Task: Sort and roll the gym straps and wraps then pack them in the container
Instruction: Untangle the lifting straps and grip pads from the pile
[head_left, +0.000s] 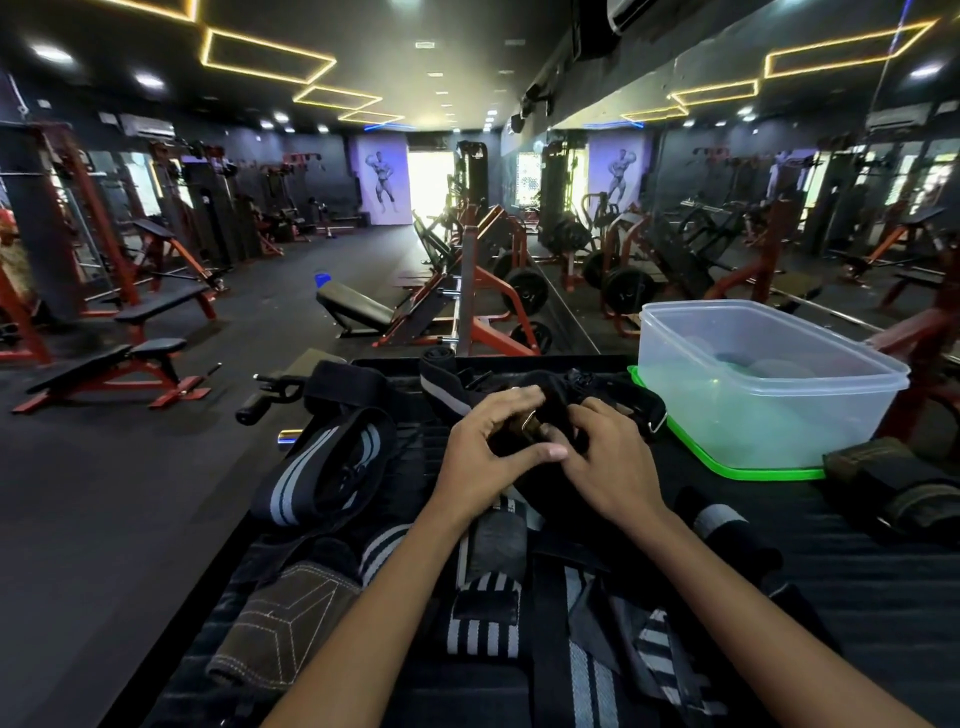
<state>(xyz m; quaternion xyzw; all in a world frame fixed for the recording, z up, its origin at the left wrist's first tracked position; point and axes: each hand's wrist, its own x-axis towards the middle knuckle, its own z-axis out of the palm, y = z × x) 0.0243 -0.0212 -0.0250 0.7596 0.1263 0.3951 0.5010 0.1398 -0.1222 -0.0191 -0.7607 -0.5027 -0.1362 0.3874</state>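
The black ridged table (857, 561) in front of you carries everything, and the clear plastic container (769, 384) at its far right is your landmark. It sits on its own green lid (748, 472), probably so the lid stays handy for closing. A few dim rounded shapes show through its wall, but you cannot tell what they are.

Well to the left of the container lies a wide black-and-grey striped wrap (332, 462), loosely looped rather than rolled. Nearer to you than the container, a heap of striped wraps (483, 618) and a brown stitched pad (280, 634) lies jumbled and overlapping, so most of the sorting looks undone. Just in front of the container's right end rests an olive and black strap bundle (904, 493).

Just left of the container, your left hand (488, 452) and right hand (608, 462) meet over a black strap (561, 395). Both sets of fingers are curled in and pinching it, with a small metal buckle (527, 423) between them. You seem to be holding it close with both hands to keep the roll tight as it starts.
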